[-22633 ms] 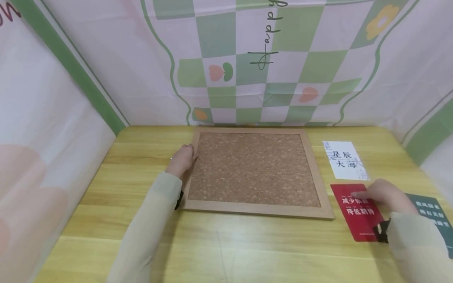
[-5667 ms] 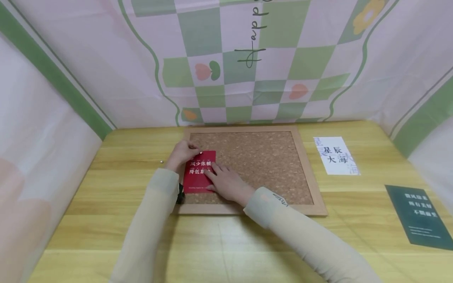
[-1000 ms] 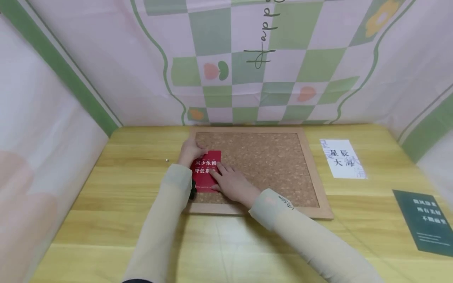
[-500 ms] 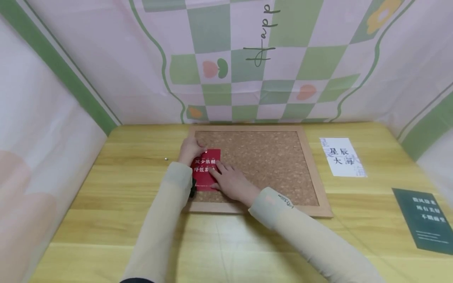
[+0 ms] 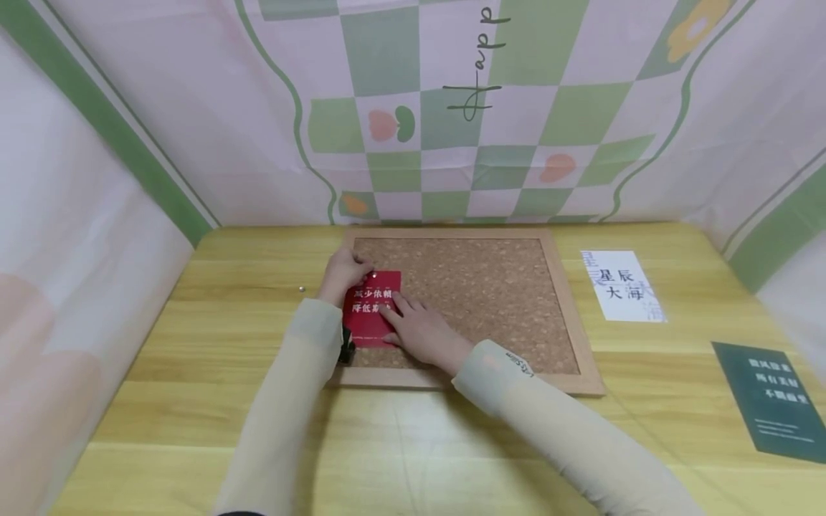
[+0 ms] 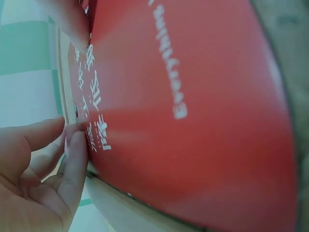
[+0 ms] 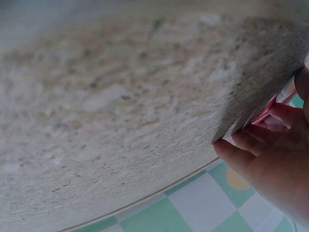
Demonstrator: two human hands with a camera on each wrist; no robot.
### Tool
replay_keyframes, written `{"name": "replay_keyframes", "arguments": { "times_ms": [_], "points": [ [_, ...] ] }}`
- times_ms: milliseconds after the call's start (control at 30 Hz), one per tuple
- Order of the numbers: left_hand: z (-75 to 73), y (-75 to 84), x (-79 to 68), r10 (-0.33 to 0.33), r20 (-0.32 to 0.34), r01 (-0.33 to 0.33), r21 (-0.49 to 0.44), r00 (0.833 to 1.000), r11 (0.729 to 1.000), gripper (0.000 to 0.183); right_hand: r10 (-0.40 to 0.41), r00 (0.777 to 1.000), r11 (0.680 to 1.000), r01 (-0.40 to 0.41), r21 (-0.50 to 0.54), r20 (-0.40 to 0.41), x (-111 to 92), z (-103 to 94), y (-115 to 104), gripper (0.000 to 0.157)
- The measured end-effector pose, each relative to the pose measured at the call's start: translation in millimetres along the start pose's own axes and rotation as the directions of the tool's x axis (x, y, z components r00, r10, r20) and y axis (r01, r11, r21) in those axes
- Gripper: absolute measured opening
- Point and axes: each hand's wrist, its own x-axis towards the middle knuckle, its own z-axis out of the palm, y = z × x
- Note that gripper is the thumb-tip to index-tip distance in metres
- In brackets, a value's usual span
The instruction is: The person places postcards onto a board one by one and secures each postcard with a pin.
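Note:
A red card (image 5: 371, 331) with white lettering lies upright on the left part of the framed cork board (image 5: 477, 301). Close to the card's top edge shows a small shiny pin head (image 5: 373, 274). My left hand (image 5: 344, 276) is at the card's upper left, fingertips right beside the pin. In the left wrist view its thumb stands apart from the bent fingers (image 6: 75, 154), which reach the card's edge. With spread fingers, my right hand (image 5: 426, 333) rests on the card's right edge and the cork; in the right wrist view the fingertips (image 7: 227, 147) meet the cork.
On the wooden table (image 5: 213, 401), a small silver ball-like piece (image 5: 302, 289) lies left of the board. A white card (image 5: 622, 287) and a dark green card (image 5: 768, 401) lie to its right. A patterned cloth (image 5: 445, 122) hangs behind.
The red card went from the table's right side onto the cork board. In the last second my left fingers have eased slightly left, showing the pin head; my right hand stays put.

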Motion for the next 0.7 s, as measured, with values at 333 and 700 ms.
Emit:
{"name": "replay_keyframes", "arguments": {
  "times_ms": [333,700],
  "points": [
    [-3.9,0.0,-4.7,0.055,-0.102,-0.039,0.146,0.993,0.988,0.026,0.013,1.000,1.000,-0.013,0.000,0.018,0.3,-0.8,0.0,0.058],
    [-12.6,-7.5,-10.9,0.028,-0.202,0.007,0.172,0.979,0.985,0.047,0.014,1.000,1.000,-0.014,-0.020,0.018,1.8,1.4,0.9,0.059]
  ]
}}
